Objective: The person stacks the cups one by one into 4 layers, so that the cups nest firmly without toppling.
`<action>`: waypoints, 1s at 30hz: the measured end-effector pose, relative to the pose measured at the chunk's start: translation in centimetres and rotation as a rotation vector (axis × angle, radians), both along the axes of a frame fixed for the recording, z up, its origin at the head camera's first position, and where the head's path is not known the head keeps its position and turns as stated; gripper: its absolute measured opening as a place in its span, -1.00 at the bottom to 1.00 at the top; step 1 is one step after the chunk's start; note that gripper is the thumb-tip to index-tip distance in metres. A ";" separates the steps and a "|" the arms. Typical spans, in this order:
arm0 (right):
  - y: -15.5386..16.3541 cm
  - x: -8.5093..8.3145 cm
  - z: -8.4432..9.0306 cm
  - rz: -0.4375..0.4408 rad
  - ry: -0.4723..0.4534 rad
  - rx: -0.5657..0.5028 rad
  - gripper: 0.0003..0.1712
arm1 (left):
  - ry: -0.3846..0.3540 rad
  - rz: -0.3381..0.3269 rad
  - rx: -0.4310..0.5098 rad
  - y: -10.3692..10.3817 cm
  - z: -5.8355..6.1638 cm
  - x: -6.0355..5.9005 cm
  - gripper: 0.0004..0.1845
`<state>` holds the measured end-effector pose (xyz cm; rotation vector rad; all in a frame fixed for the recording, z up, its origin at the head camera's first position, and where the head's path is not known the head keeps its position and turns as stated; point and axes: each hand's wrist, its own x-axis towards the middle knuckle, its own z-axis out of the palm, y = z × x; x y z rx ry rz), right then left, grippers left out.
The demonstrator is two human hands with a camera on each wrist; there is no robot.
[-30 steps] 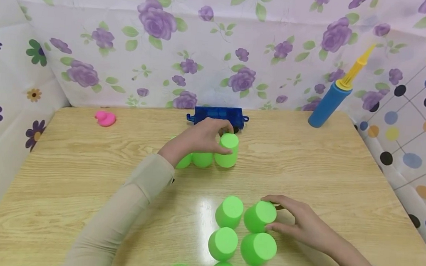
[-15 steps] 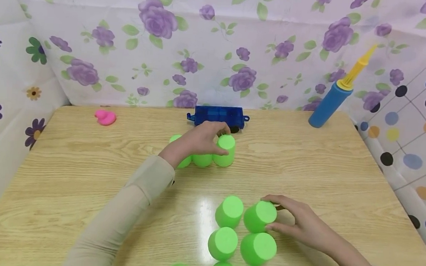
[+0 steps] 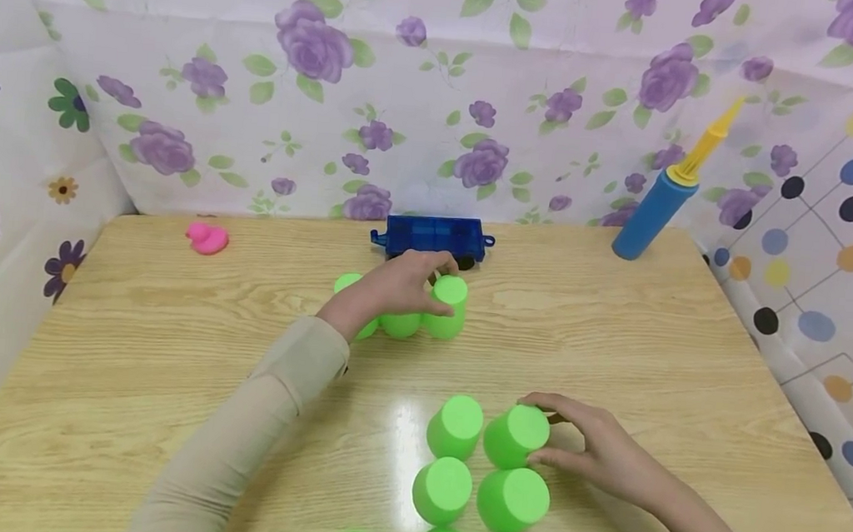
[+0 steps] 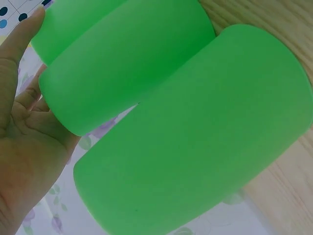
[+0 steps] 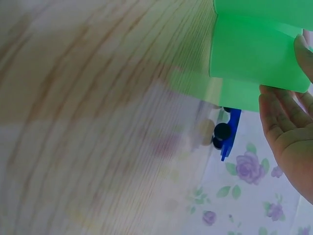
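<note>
Green cups stand upside down on the wooden table. In the head view my left hand (image 3: 398,285) reaches over a back row of three and grips the rightmost cup (image 3: 448,305) between thumb and fingers. Partly under that hand are the middle cup (image 3: 399,325) and the left cup (image 3: 348,281). The left wrist view shows the nearest cup (image 4: 195,137) of this row large beside my palm. My right hand (image 3: 603,451) holds the far right cup (image 3: 512,440) of the front group, thumb and fingers on its sides; the right wrist view shows this cup (image 5: 254,54) too.
A blue toy wagon (image 3: 435,235) stands behind the back row. A pink toy duck (image 3: 208,238) sits at the back left, and a blue-and-yellow hand pump (image 3: 654,213) leans at the back right. Several more cups (image 3: 442,491) fill the front, some cut off by the frame.
My left hand has slid its cup slightly left, closer to the middle cup. The right hand stays on its cup, and the head view has shifted a little.
</note>
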<state>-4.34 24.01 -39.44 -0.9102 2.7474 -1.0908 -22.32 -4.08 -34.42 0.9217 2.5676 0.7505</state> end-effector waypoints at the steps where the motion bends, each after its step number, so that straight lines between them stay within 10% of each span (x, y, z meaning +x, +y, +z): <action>1: 0.0 0.0 0.0 0.000 -0.003 0.001 -0.36 | -0.001 0.003 0.000 0.0 0.0 0.0 -0.43; 9: 0.0 0.0 -0.2 0.006 -0.028 0.003 -0.34 | 0.157 0.046 -0.070 -0.5 0.0 1.3 -0.10; 15: 0.2 0.1 -0.6 0.025 -0.049 0.018 -0.33 | 0.344 0.039 0.043 -2.0 0.6 3.9 -0.17; 23: 0.4 -0.2 0.1 0.084 -0.025 0.010 -0.35 | 0.359 0.247 0.235 -4.9 1.2 10.4 -0.43; 30: 0.6 -1.5 2.3 0.079 0.032 0.059 -0.30 | 0.299 0.216 0.301 -7.0 1.2 16.1 -0.46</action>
